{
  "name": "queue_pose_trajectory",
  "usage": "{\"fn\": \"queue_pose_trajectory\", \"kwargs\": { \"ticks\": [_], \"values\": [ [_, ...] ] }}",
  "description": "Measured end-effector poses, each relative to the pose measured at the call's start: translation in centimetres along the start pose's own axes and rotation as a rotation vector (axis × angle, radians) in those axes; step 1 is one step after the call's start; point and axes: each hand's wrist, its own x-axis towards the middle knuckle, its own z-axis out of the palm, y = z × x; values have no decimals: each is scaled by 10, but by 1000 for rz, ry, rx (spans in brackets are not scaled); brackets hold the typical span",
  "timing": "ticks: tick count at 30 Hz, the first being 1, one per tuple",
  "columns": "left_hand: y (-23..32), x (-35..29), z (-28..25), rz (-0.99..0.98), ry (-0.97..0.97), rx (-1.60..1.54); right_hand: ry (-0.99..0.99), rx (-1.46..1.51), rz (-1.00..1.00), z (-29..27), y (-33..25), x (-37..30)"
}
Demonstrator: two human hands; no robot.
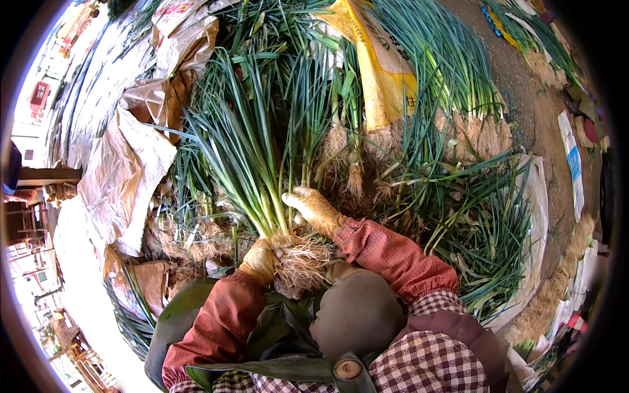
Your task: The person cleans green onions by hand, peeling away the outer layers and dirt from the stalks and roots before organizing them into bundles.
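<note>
A bundle of green onions [252, 167] stands tilted in front of me, its long green leaves fanning up and away and its pale roots [303, 262] hanging by my lap. My left hand [262, 257], in a soiled cream glove, is wrapped round the white stalks just above the roots. From the right comes my right hand [314, 208], gloved alike, its fingers closed at a thin stalk along the bundle's right edge. The fingertips are partly hidden. Red checked sleeve covers reach over both forearms.
Loose green leaves [485, 229] are heaped at the right on a white sheet [534, 196]. More rooted onions [472, 131] lie at the far right beside a yellow-and-white sack [380, 72]. Crumpled plastic sheeting [131, 164] lies at the left. My knee [359, 313] rises below my right forearm.
</note>
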Motion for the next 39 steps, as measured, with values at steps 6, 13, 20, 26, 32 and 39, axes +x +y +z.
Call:
{"fn": "queue_pose_trajectory", "kwargs": {
  "ticks": [6,13,20,26,32,39],
  "values": [
    [-14,0,-20,69,-283,-151,220,-179,30,-6,-9,25],
    [5,-23,-20,196,-363,-438,638,374,-570,-102,-141,50],
    [3,-4,-6,-44,56,73,-93,-208,30,2,-3,-25],
    [-3,4,-29,59,-106,-73,124,-303,-50,-25,-10,-21],
    [-9,16,-21,37,-167,-164,425,-580,-31,-36,8,12],
    [3,7,-23,71,-86,-218,231,-114,-1,-44,-5,40]
  ]
}}
